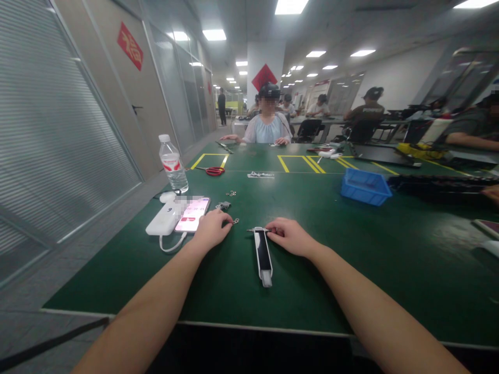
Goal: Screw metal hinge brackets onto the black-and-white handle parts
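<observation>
White-framed strip with dark face (263,257) lies lengthwise on the green desk (304,296), centre of frame, pale tab at its lower end. Thin metal rod (251,230) runs crosswise at its top end.

Both forearms reach in from the lower corners, converging toward centre. Right hand (288,236): palm down, fingers curled, narrow pinch at the rod's right end. Left hand (215,227): low over desk, thumb and fingers nearly together at a small metal piece (236,221), left of the strip; can't tell if gripped or only touched.

Just above left hand: grey bits (223,205), then small metal parts (231,193). Left of it: lit phone (193,215), pinkish screen, digits too blurred to read; white power bank (161,218) beside it, one dark numeral, 6 or 9 unclear. Bottle (173,165) behind, red-and-white label, wording illegible. Red-handled scissors (214,171) upper centre-left; blue bin (365,187) right of centre. Door's red diamond (130,45), upper left, reads 福.
</observation>
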The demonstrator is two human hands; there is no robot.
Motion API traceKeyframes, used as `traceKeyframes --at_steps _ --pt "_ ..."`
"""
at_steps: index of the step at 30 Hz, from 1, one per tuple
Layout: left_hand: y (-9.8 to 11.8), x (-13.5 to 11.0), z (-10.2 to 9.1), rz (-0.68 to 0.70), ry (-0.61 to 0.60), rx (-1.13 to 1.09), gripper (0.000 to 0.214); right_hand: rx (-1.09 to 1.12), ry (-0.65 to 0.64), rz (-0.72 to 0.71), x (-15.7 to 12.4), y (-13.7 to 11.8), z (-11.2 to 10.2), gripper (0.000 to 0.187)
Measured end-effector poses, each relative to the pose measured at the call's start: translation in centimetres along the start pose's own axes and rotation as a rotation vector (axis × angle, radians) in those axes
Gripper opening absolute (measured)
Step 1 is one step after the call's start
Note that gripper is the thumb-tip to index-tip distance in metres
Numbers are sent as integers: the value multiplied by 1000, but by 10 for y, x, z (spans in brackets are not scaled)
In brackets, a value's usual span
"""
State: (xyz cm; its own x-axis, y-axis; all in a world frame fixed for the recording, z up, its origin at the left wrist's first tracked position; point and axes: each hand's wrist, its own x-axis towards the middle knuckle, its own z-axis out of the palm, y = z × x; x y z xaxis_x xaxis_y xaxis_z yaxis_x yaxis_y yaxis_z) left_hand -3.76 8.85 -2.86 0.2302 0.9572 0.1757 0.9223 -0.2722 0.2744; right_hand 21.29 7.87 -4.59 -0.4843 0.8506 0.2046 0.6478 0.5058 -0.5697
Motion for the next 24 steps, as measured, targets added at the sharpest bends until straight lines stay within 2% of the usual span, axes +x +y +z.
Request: traceKeyframes --at_steps 7,15,24 --pt "3 -2 -1 14 13 -47 13 1 -7 6 1 1 1 17" --pt "19 -7 6 172 2 -200 12 7 15 -11 1 4 3 16" --pt "28 -11 1 206 -13 -263 12 3 17 -26 0 3 2 15"
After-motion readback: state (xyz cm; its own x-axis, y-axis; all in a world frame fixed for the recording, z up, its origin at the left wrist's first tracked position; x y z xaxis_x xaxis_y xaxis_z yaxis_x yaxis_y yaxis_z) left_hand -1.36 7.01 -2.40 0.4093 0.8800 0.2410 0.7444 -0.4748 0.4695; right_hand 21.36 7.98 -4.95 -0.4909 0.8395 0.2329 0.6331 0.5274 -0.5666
